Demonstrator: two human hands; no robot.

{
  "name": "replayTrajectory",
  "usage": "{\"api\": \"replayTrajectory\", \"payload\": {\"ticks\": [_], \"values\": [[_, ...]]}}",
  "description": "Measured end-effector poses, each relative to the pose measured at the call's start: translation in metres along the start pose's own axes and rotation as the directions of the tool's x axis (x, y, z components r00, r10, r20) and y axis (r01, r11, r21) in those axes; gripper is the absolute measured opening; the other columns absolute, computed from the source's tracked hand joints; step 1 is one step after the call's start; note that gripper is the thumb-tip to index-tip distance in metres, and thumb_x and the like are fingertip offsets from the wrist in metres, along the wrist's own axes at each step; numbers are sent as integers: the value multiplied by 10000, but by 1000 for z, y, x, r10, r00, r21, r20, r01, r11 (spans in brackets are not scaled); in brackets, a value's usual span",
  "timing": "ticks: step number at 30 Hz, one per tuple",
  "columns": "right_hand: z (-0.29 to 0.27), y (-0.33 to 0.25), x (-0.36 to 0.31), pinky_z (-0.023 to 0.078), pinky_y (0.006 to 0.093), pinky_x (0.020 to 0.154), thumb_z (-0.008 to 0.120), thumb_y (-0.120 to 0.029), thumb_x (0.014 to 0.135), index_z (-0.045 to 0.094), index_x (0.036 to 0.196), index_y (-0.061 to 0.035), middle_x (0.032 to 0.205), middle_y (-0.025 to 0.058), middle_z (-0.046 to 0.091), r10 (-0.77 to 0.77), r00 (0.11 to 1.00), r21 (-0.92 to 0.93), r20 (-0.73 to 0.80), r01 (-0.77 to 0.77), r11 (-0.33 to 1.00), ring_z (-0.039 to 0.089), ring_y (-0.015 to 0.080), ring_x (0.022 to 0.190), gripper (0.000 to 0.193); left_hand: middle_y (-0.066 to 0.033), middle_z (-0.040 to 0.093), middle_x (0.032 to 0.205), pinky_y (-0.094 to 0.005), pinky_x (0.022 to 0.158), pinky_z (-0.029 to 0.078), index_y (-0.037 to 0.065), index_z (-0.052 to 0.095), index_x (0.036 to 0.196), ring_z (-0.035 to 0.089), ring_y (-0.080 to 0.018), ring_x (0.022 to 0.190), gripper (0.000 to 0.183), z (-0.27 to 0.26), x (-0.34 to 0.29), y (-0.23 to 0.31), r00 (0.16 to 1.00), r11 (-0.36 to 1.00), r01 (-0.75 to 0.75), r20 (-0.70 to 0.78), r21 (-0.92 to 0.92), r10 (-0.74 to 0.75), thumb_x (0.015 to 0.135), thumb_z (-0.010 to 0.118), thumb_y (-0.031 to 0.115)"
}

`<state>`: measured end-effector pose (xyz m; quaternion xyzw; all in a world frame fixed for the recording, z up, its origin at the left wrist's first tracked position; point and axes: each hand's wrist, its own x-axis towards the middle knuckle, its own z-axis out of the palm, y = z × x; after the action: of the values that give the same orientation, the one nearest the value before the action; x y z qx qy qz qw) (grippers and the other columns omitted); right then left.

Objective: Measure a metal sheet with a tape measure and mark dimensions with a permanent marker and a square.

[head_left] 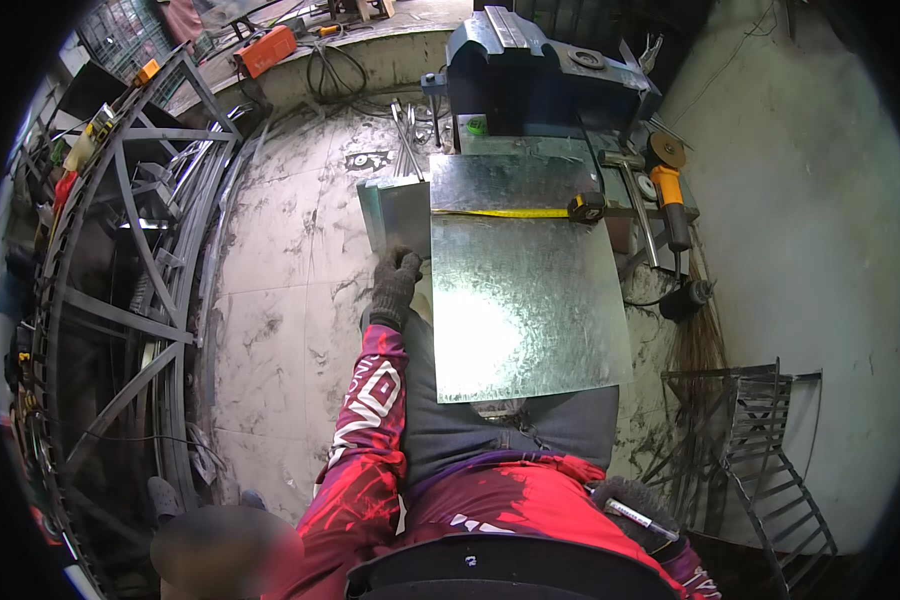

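A flat galvanized metal sheet lies in front of me, its near edge over my thighs. A tape measure rests near its right edge, with the yellow blade drawn out across to the left edge. My left hand, in a dark knit glove, is closed on the near edge of a bent sheet-metal piece beside the sheet. Low at my right side, my gloved right hand holds a white marker pen. Its fingers are partly hidden.
A bench vise stands beyond the sheet. On the right are a hammer, an orange angle grinder and a black metal grille. A steel rack lines the left. Another person's blurred head is at lower left.
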<state>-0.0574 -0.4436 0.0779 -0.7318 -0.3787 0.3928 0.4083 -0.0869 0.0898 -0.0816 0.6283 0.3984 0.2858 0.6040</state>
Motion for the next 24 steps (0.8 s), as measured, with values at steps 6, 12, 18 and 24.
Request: {"api": "replayTrajectory", "payload": {"ticks": [6, 12, 18, 24], "values": [[-1, -3, 8, 555, 385, 818, 782, -78, 751, 658, 949, -78, 853, 112, 673, -144, 986, -101, -86, 135, 986, 701, 277, 841, 233, -77, 664, 992, -300, 713, 549, 19, 628, 1155, 651, -172, 786, 281, -6, 8, -22, 1000, 999, 3, 19, -46, -2, 952, 626, 214], [-22, -30, 7, 541, 382, 760, 759, -83, 772, 658, 999, -70, 922, 100, 670, 1, 994, 36, 114, -5, 999, 684, 265, 858, 249, -52, 682, 866, -298, 658, 518, 8, 676, 1083, 630, -145, 706, 241, 6, -2, -1, 1000, 999, -10, -9, -47, 10, 925, 652, 188], [-19, 35, 19, 537, 397, 799, 738, -49, 784, 636, 1060, -55, 944, 112, 694, 444, 861, 702, -249, -156, 695, 688, 276, 891, 294, -69, 648, 910, -295, 571, 528, 22, 648, 1075, 634, -161, 672, 290, -13, 39, -33, 996, 995, -89, 7, -42, 90, 934, 636, 275], [-90, -6, 229, 503, 373, 957, 692, -33, 848, 520, 1298, -33, 1213, 147, 589, -562, 630, -421, -536, 378, 825, 610, 241, 1110, 481, -130, 659, 938, -326, 591, 543, 24, 655, 1053, 655, -203, 682, 391, 31, 60, 66, 985, 977, 153, -53, -148, -162, 885, 699, 375]]}}
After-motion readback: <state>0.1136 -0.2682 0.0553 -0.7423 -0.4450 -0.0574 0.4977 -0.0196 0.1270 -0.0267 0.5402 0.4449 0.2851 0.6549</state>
